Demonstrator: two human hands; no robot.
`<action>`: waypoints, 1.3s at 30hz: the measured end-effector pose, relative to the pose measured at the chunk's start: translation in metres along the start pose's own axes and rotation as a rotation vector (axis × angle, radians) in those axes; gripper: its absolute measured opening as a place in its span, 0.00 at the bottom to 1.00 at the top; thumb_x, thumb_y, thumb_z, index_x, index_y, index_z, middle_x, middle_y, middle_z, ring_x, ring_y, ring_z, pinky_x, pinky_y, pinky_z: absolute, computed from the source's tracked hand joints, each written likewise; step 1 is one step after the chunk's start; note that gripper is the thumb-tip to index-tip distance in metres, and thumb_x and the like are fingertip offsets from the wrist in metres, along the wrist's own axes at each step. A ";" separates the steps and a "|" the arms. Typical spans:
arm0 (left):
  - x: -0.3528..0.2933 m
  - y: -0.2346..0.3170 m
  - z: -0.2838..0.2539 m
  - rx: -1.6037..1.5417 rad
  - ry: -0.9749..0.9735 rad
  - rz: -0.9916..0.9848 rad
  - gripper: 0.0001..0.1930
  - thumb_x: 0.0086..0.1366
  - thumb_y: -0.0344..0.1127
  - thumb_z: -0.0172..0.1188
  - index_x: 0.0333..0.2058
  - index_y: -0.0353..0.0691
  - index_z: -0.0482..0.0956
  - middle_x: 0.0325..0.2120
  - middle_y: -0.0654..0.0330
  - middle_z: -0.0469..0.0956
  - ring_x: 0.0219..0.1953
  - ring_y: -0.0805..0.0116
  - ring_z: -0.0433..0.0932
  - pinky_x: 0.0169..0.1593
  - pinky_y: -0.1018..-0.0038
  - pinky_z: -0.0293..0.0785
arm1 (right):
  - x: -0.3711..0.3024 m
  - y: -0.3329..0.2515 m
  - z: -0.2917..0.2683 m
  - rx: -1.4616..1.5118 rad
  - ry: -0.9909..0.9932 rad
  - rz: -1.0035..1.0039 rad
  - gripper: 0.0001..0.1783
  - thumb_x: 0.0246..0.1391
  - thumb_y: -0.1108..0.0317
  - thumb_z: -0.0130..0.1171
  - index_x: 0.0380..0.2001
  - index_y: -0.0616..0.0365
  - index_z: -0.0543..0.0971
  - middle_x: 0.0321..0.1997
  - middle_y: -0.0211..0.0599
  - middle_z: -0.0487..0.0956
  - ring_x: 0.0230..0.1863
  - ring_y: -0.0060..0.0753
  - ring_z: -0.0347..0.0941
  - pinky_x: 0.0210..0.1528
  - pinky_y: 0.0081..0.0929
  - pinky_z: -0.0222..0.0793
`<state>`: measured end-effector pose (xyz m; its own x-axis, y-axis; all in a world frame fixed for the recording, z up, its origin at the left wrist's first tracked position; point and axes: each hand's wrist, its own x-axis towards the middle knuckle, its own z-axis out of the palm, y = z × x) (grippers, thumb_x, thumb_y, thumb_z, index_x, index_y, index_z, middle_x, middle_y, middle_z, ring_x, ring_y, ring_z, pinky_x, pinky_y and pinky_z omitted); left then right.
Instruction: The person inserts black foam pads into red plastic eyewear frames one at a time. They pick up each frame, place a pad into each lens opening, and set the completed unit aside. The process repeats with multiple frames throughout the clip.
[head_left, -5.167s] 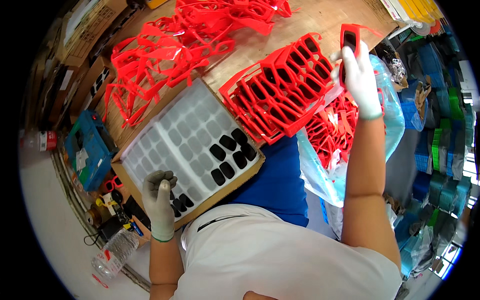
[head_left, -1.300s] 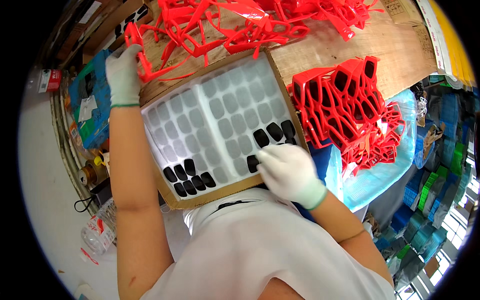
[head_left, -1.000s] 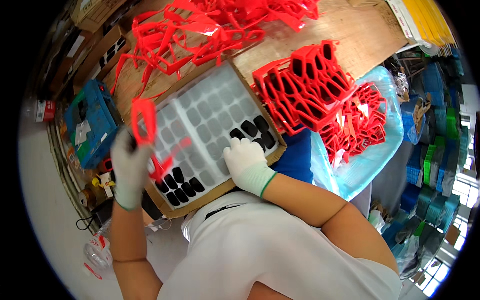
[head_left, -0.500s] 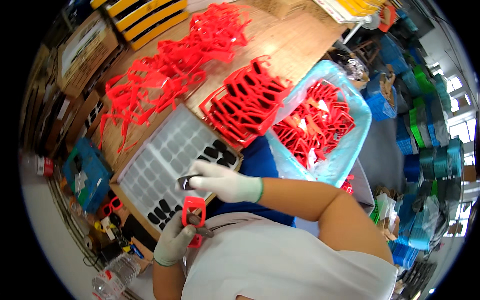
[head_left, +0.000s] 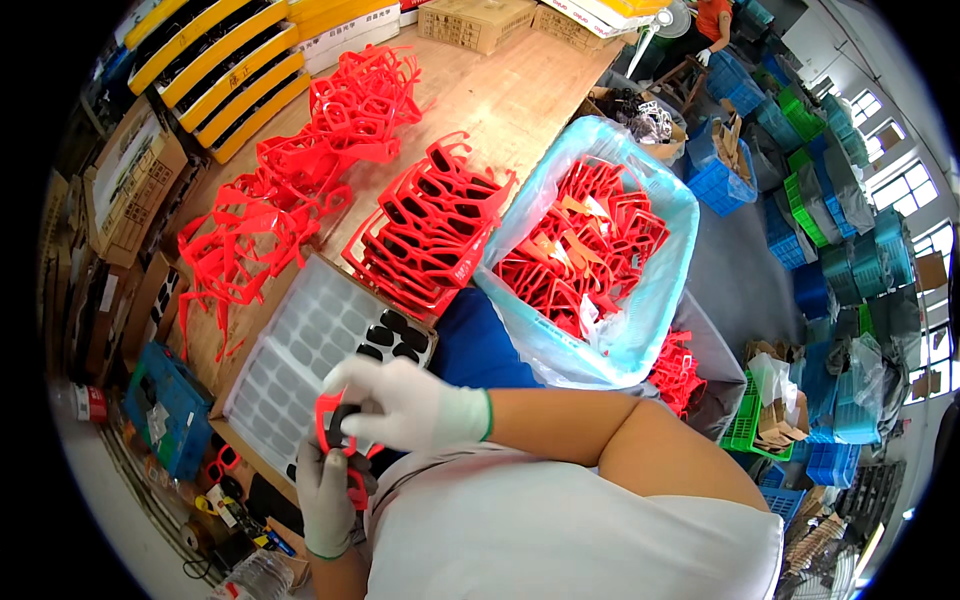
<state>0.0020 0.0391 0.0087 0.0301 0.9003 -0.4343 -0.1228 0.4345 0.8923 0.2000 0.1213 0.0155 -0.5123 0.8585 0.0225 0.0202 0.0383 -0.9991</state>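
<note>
My left hand [head_left: 328, 505], in a pale glove, is closed around a red glasses frame [head_left: 322, 412] held low in front of my body. My gloved right hand [head_left: 408, 405] pinches a dark lens [head_left: 344, 424] against one rim of that frame. The fingers partly cover both pieces. Just beyond my hands lies a cardboard-edged tray [head_left: 228, 438] with lens-shaped pockets under a whitish sheet. Several black lenses [head_left: 394, 321] show at its right side, near my right hand.
Finished-looking red sunglasses [head_left: 435, 225] stand in a row behind the tray. A tangled heap of red frames [head_left: 330, 125] lies on the wooden table [head_left: 500, 90]. To the right, a lined light-blue basket [head_left: 685, 230] holds more red glasses. A person [head_left: 712, 25] is far off.
My right hand has brought the dark lens down and left onto the red frame. My left hand still holds the frame, now turned more upright. The whole view has shifted.
</note>
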 end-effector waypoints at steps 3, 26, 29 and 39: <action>0.000 -0.007 0.004 0.067 0.007 0.121 0.16 0.71 0.34 0.49 0.52 0.31 0.68 0.33 0.57 0.77 0.29 0.71 0.76 0.34 0.76 0.74 | -0.004 0.005 0.018 -0.135 0.083 -0.233 0.14 0.51 0.76 0.61 0.42 0.58 0.76 0.30 0.40 0.80 0.29 0.42 0.78 0.36 0.33 0.74; -0.015 0.022 -0.006 0.087 -0.184 0.122 0.13 0.71 0.31 0.49 0.49 0.31 0.73 0.35 0.57 0.80 0.38 0.72 0.79 0.45 0.73 0.75 | 0.004 0.016 0.015 0.500 -0.183 0.313 0.15 0.60 0.61 0.61 0.36 0.65 0.83 0.30 0.28 0.77 0.31 0.17 0.68 0.34 0.19 0.65; -0.014 0.012 -0.018 0.289 -0.206 0.194 0.17 0.74 0.31 0.45 0.57 0.32 0.71 0.41 0.57 0.79 0.39 0.72 0.77 0.47 0.73 0.74 | 0.004 0.013 0.018 0.519 -0.128 0.359 0.14 0.58 0.61 0.62 0.35 0.65 0.83 0.28 0.28 0.77 0.30 0.16 0.68 0.34 0.20 0.65; -0.008 0.005 -0.015 0.022 -0.096 0.126 0.12 0.71 0.29 0.49 0.49 0.29 0.73 0.35 0.54 0.81 0.34 0.69 0.80 0.41 0.73 0.77 | 0.009 0.012 0.015 0.674 -0.170 0.399 0.14 0.59 0.62 0.62 0.38 0.64 0.83 0.29 0.27 0.78 0.28 0.17 0.69 0.32 0.21 0.67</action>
<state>-0.0133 0.0340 0.0143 0.1107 0.9456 -0.3059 -0.1095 0.3175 0.9419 0.1824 0.1220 0.0030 -0.7007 0.6504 -0.2933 -0.2656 -0.6193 -0.7389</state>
